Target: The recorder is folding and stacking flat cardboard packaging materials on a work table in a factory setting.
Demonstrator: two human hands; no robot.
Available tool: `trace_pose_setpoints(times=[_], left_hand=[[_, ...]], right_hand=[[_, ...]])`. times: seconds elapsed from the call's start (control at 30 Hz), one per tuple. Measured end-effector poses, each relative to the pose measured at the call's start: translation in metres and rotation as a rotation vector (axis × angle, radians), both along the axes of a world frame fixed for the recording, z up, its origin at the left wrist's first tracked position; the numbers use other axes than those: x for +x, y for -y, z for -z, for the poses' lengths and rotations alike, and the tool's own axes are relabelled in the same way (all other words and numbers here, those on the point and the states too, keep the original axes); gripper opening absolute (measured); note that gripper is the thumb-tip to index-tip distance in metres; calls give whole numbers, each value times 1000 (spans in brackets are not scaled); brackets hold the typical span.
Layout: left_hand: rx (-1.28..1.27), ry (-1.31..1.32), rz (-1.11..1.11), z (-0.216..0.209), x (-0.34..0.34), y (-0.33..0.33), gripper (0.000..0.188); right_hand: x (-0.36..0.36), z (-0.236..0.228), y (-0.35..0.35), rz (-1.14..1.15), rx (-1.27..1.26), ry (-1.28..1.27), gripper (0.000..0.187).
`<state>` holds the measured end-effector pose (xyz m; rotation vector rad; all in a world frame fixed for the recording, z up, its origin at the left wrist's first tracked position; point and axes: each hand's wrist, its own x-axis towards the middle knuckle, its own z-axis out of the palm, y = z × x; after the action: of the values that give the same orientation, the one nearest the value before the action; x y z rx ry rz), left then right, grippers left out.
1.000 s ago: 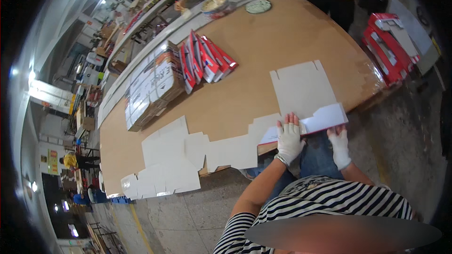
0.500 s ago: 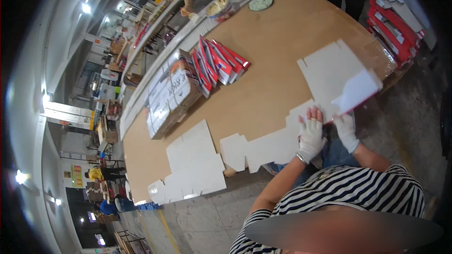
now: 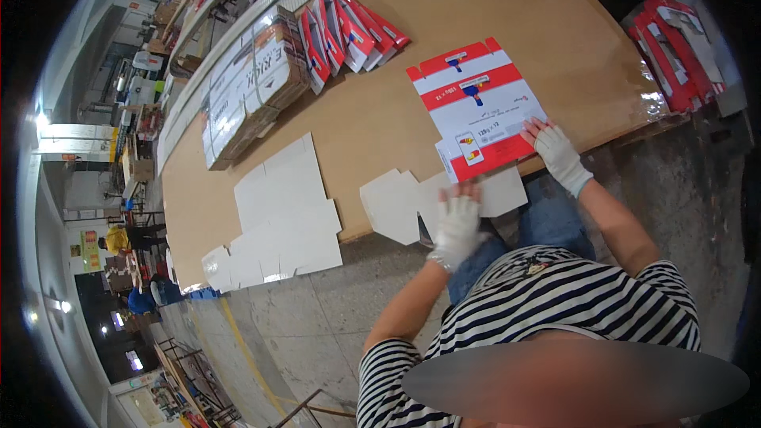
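Observation:
A flat cardboard carton blank lies at the table's near edge. Its red and white printed panel (image 3: 482, 115) faces up, and its plain white flaps (image 3: 503, 190) stick out below. My right hand (image 3: 560, 160), in a white fingerless glove, rests with outstretched fingers on the panel's red lower right edge. My left hand (image 3: 458, 231), gloved the same way and a little blurred, has its fingers extended over the white flap by the panel's lower left corner. To the left lies another carton blank (image 3: 281, 214), white side up.
A strapped, plastic-wrapped bundle (image 3: 254, 83) stands on the brown table (image 3: 547, 24), beside several folded red and white cartons (image 3: 349, 32). More red cartons (image 3: 674, 55) are piled at the table's far right corner. Concrete floor (image 3: 317, 325) lies along the near side.
The blank's white panel at the right has been turned over, so its printed side now shows. My hands have moved apart, the right one onto the printed edge. The whole view has shifted.

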<state>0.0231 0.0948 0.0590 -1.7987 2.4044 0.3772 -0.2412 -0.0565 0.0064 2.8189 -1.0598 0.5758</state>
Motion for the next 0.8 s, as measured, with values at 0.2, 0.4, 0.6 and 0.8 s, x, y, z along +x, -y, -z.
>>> trace_pose_setpoints(times=[0.2, 0.4, 0.6, 0.8], left_hand=[[-412, -293, -97, 23, 96, -15, 50], [-374, -769, -350, 20, 101, 9, 14], [-477, -326, -489, 31, 72, 37, 28], [-285, 7, -288, 30, 65, 43, 90]], right_hand=[[-8, 8, 10, 8, -17, -4, 46], [-7, 2, 10, 4, 143, 140, 52], [-13, -7, 3, 22, 233, 236, 65], [57, -38, -17, -210, 290, -143, 58]])
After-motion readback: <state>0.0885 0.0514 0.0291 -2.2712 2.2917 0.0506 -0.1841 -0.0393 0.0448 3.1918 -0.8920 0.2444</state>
